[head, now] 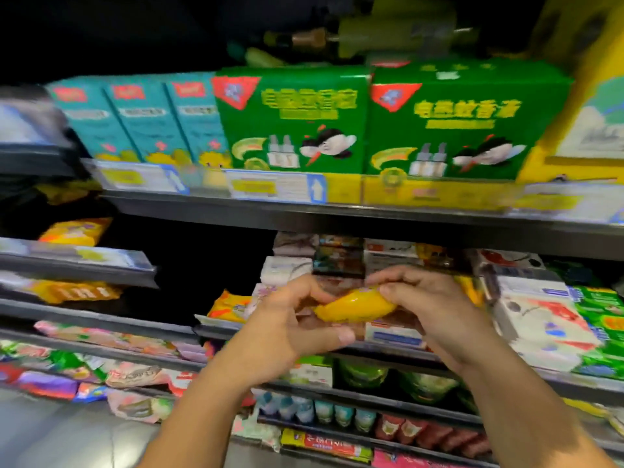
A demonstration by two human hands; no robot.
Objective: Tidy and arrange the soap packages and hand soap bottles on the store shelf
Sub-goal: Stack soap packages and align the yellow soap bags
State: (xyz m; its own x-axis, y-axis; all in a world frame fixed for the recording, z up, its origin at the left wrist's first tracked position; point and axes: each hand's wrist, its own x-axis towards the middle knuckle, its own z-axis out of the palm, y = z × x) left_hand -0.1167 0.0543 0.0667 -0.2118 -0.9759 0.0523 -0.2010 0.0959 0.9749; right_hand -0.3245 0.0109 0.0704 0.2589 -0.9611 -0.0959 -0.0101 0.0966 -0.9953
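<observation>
Both my hands hold one yellow soap package (354, 305) in front of the middle shelf. My left hand (290, 329) pinches its left end with curled fingers and thumb. My right hand (435, 305) grips its right end from above. Behind the package, white and brown soap packages (391, 332) lie stacked on the shelf (216, 327). Another yellow package (228, 307) lies on the shelf just left of my hands. The view is blurred.
Green boxes (293, 119) and teal boxes (152, 116) stand on the shelf above. White and green packages (547, 319) sit to the right. Lower shelves carry bottles (320, 412) and pouches; pink and purple packs (101, 369) fill the shelves at left.
</observation>
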